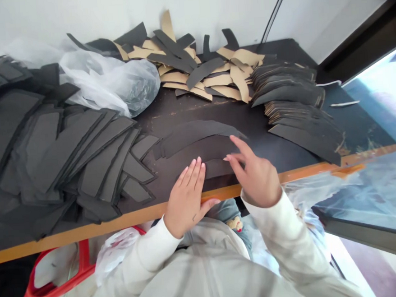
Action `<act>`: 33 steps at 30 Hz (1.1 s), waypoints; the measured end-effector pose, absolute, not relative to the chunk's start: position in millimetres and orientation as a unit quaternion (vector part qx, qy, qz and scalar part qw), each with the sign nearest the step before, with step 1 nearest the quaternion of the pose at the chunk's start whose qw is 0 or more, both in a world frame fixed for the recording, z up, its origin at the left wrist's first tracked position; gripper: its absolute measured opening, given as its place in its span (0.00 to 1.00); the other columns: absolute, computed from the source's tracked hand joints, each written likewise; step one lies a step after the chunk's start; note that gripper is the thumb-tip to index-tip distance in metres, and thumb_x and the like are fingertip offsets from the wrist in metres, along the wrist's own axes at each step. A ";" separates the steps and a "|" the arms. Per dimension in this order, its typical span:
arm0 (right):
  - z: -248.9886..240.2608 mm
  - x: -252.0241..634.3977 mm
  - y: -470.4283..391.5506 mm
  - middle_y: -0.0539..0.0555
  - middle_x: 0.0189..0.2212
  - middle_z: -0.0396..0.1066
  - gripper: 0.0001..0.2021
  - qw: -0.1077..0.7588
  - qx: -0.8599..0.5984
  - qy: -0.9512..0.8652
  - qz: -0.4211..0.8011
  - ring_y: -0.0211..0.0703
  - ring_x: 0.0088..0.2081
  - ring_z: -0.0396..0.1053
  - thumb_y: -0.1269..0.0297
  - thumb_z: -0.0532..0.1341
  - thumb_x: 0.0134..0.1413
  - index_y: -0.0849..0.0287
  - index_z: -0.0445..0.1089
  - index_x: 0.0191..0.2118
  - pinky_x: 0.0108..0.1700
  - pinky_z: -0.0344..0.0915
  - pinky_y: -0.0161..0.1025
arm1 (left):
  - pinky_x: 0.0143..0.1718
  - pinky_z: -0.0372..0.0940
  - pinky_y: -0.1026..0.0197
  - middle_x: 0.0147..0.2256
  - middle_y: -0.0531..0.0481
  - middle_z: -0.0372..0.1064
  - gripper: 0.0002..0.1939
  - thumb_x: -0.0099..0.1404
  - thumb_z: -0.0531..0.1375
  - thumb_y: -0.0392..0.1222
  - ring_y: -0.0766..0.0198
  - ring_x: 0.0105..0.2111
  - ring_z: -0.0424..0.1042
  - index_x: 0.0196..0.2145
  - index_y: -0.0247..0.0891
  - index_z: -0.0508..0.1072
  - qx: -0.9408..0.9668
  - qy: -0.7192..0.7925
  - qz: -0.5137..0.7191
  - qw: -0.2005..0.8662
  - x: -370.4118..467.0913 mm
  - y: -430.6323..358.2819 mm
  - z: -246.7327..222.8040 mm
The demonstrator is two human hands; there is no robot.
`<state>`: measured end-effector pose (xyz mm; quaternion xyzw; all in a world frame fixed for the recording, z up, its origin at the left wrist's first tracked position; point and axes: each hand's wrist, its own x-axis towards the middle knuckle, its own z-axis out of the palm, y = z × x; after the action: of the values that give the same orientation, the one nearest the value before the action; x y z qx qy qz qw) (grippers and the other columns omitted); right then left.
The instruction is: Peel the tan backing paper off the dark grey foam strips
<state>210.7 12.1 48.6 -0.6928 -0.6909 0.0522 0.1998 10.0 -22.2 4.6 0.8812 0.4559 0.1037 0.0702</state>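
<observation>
My left hand lies flat at the table's front edge, fingers together and stretched out. Its fingertips rest at the left end of a small curved black strip. Over the strip's right end is my right hand, with the index finger stretched out and the thumb apart from it; I see nothing held between them. That index fingertip is close to the right part of a longer set of curved black strips, which overlap just beyond both hands. Whether the right fingertips touch the strips, I cannot tell.
Large black cut pieces are heaped at the left. Behind lie a clear plastic bag and a pile of black and tan strips. Stacked curved strips stand at the right. A red stool is below the table edge.
</observation>
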 end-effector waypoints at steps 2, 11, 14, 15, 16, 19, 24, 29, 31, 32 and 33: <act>51.0 225.9 12.0 0.65 0.52 0.71 0.24 0.261 -0.697 -0.668 0.006 0.57 0.48 0.72 0.58 0.54 0.63 0.57 0.61 0.63 0.41 0.69 0.47 | 0.67 0.49 0.49 0.68 0.32 0.44 0.45 0.68 0.46 0.66 0.49 0.69 0.44 0.67 0.23 0.48 0.881 0.457 0.106 0.065 10.7 -22.4 3.4; 37.6 254.2 7.4 0.51 0.26 0.75 0.11 0.265 -0.712 -0.629 0.166 0.42 0.27 0.71 0.54 0.61 0.56 0.55 0.72 0.31 0.33 0.66 0.38 | 0.67 0.47 0.49 0.68 0.31 0.44 0.44 0.69 0.48 0.64 0.48 0.69 0.44 0.67 0.22 0.48 0.892 0.435 0.110 0.048 17.7 -15.9 15.8; 29.6 246.7 6.4 0.50 0.24 0.75 0.12 0.259 -0.709 -0.630 0.181 0.41 0.25 0.71 0.53 0.60 0.56 0.55 0.72 0.29 0.31 0.64 0.37 | 0.67 0.48 0.49 0.68 0.33 0.44 0.43 0.69 0.47 0.63 0.50 0.69 0.44 0.67 0.24 0.48 0.909 0.396 0.114 0.070 30.1 -6.9 18.1; 28.0 245.7 6.6 0.50 0.24 0.75 0.12 0.257 -0.707 -0.633 0.184 0.41 0.25 0.71 0.53 0.60 0.57 0.55 0.72 0.28 0.31 0.64 0.37 | 0.67 0.48 0.49 0.68 0.33 0.44 0.43 0.69 0.47 0.64 0.50 0.69 0.44 0.67 0.25 0.48 0.912 0.387 0.113 0.080 34.6 -3.9 16.9; 27.1 245.5 6.9 0.50 0.24 0.75 0.12 0.255 -0.704 -0.635 0.189 0.41 0.25 0.71 0.54 0.60 0.57 0.55 0.72 0.28 0.30 0.63 0.37 | 0.67 0.48 0.50 0.69 0.33 0.44 0.43 0.69 0.47 0.64 0.50 0.69 0.44 0.67 0.25 0.48 0.913 0.381 0.111 0.089 38.8 -1.3 14.9; 26.1 247.6 7.6 0.50 0.25 0.75 0.12 0.239 -0.706 -0.636 0.198 0.42 0.26 0.71 0.54 0.59 0.57 0.54 0.72 0.29 0.30 0.62 0.37 | 0.67 0.47 0.50 0.69 0.32 0.43 0.45 0.68 0.48 0.64 0.50 0.69 0.43 0.67 0.23 0.48 0.914 0.379 0.104 0.103 47.2 3.1 7.8; 27.9 248.9 7.4 0.49 0.27 0.77 0.10 0.162 -0.724 -0.647 0.176 0.43 0.28 0.73 0.56 0.57 0.62 0.53 0.71 0.32 0.29 0.57 0.36 | 0.68 0.44 0.50 0.69 0.31 0.40 0.45 0.69 0.48 0.63 0.50 0.70 0.40 0.67 0.21 0.46 0.913 0.382 0.099 0.101 49.0 2.6 3.1; 30.5 239.5 5.3 0.53 0.25 0.74 0.12 0.059 -0.730 -0.677 0.077 0.44 0.25 0.70 0.57 0.54 0.66 0.55 0.69 0.34 0.26 0.51 0.37 | 0.68 0.46 0.49 0.69 0.32 0.41 0.44 0.69 0.48 0.63 0.50 0.70 0.40 0.67 0.22 0.47 0.912 0.383 0.103 0.108 48.6 2.4 3.3; 30.6 234.6 3.8 0.55 0.24 0.72 0.13 0.033 -0.730 -0.681 0.037 0.45 0.26 0.69 0.57 0.53 0.66 0.56 0.68 0.33 0.26 0.51 0.38 | 0.68 0.47 0.49 0.69 0.32 0.42 0.43 0.69 0.48 0.62 0.50 0.70 0.41 0.67 0.23 0.47 0.910 0.384 0.107 0.112 48.7 2.7 3.7; 30.4 232.5 3.1 0.56 0.24 0.72 0.13 0.026 -0.729 -0.683 0.021 0.46 0.27 0.69 0.58 0.53 0.67 0.57 0.68 0.32 0.26 0.51 0.39 | 0.68 0.47 0.49 0.69 0.32 0.42 0.43 0.69 0.49 0.62 0.50 0.70 0.42 0.67 0.23 0.48 0.910 0.385 0.108 0.113 48.7 2.8 3.9; 29.9 230.9 2.4 0.56 0.24 0.71 0.13 0.022 -0.726 -0.687 0.008 0.46 0.28 0.69 0.59 0.53 0.67 0.57 0.67 0.32 0.27 0.52 0.39 | 0.68 0.47 0.49 0.69 0.32 0.42 0.43 0.69 0.49 0.62 0.50 0.70 0.42 0.67 0.23 0.48 0.909 0.385 0.109 0.114 48.7 2.9 4.1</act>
<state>230.9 2.4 29.9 -0.7263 -0.6870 0.0084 0.0216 48.7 2.9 4.1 0.9094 0.3848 0.1090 0.1141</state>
